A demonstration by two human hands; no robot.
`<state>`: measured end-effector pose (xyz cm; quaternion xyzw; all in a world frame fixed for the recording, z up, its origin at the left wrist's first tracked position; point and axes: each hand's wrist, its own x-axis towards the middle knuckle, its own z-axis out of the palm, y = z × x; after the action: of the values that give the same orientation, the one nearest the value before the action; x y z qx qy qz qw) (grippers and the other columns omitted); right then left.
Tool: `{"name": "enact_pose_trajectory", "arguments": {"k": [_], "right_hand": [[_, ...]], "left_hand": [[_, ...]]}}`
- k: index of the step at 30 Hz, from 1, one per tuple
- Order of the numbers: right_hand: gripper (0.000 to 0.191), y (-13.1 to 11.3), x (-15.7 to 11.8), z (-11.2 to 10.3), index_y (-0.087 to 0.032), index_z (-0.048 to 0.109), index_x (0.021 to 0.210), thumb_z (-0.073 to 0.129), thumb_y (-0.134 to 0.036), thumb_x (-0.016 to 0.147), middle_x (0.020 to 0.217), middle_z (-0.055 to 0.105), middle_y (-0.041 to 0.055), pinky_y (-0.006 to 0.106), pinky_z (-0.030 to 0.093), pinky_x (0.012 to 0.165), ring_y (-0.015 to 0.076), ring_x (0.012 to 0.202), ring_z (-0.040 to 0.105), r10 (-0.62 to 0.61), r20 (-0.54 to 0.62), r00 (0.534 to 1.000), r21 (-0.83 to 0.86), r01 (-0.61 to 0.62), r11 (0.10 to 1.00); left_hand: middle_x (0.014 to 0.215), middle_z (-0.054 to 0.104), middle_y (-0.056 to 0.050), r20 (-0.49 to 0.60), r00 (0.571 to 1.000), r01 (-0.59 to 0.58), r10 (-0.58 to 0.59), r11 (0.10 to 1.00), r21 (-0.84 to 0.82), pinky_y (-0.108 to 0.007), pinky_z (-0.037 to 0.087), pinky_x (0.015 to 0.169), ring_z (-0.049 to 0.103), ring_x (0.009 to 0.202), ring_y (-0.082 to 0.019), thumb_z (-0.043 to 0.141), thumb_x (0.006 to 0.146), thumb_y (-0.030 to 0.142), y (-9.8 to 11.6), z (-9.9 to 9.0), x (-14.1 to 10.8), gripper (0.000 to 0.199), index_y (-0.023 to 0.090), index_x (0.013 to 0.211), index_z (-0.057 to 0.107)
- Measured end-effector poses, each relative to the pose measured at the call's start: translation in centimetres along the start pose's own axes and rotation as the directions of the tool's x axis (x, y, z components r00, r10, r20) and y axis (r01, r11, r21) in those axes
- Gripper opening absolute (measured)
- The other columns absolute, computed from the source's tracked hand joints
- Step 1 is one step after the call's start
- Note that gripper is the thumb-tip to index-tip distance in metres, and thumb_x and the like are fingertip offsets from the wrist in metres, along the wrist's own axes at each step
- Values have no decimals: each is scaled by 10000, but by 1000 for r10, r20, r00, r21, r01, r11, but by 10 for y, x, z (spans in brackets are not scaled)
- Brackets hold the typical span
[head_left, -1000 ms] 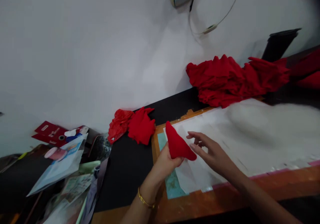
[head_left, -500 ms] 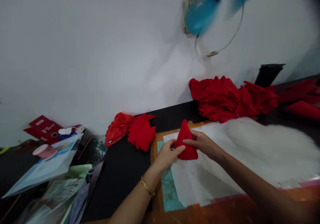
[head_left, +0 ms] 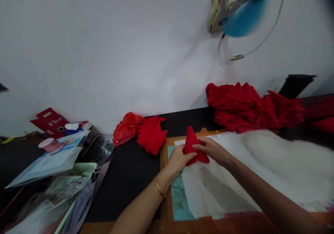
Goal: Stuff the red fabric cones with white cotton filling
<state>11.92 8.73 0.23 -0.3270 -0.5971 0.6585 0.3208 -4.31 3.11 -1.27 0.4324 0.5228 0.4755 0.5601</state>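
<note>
Between my two hands is a red cone-shaped piece of cloth (head_left: 191, 140), its narrow tip pointing up and away from me. My left hand (head_left: 180, 157) grips its lower left side, thumb lying across the front. On the right side, my right hand (head_left: 211, 150) pinches the same piece with the thumb on its face. The cloth's lower edge bends inward at the middle. Under both hands lies a white sheet (head_left: 198, 199) on the work surface. The fingers behind the cloth are partly hidden.
White fluffy stuffing (head_left: 289, 157) covers the right side. A large red cloth pile (head_left: 250, 105) lies along the wall, with a smaller red pile (head_left: 152, 135) and a red plastic bag (head_left: 127, 128) further left. A pale green basket (head_left: 88, 168) stands left. A fan (head_left: 242, 18) hangs above.
The red cloth's lower edge, nearly straight before, is now bent inward between my hands. Both hands keep hold of it. The camera view has shifted slightly left.
</note>
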Motion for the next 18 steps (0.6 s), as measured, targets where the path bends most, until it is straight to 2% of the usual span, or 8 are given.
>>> {"name": "enact_pose_trajectory", "arguments": {"k": [3,6,11,13,15,18], "right_hand": [[371,4,9,1,-207,624,816,830,-450,625,753,663,-26,274,468,658,168,699,607,18,-44,999,42,-16,999],[397,8,15,2,-207,611,804,821,-487,618,718,652,-33,272,469,632,161,658,602,29,-65,997,59,-25,998],[440,5,16,2,-195,668,913,695,-597,736,820,694,12,267,474,629,182,745,627,29,-85,996,38,-26,999],[459,2,14,0,-203,676,970,644,-617,776,885,705,24,263,477,636,190,807,634,25,-110,994,24,-22,999],[452,1,13,-2,-196,684,954,669,-603,760,885,712,31,273,492,653,199,819,643,29,-104,994,20,-27,999],[425,1,15,-3,-187,674,868,740,-570,696,791,710,23,287,509,629,194,717,651,38,-90,995,31,-36,999]], "left_hand": [[943,738,-88,37,999,9,-6,997,-74,-285,497,742,664,800,-185,801,653,389,6,0,-2,462,139,1028,703],[898,742,-96,35,999,20,-16,993,-114,-297,498,746,670,791,-196,786,659,464,10,-3,3,486,117,991,716],[782,742,-64,-26,999,22,-26,990,-140,-290,496,696,669,711,-190,812,629,448,11,-7,14,477,122,965,719],[791,747,-72,-14,999,41,-44,988,-150,-291,502,703,674,716,-193,814,638,424,11,-6,14,451,122,959,722],[829,752,-90,14,998,68,-66,985,-161,-293,509,713,682,740,-200,811,654,402,12,-3,12,427,119,962,724],[935,753,-104,38,994,104,-99,975,-199,-283,519,732,691,809,-199,769,712,390,14,3,6,410,140,1032,708]]}}
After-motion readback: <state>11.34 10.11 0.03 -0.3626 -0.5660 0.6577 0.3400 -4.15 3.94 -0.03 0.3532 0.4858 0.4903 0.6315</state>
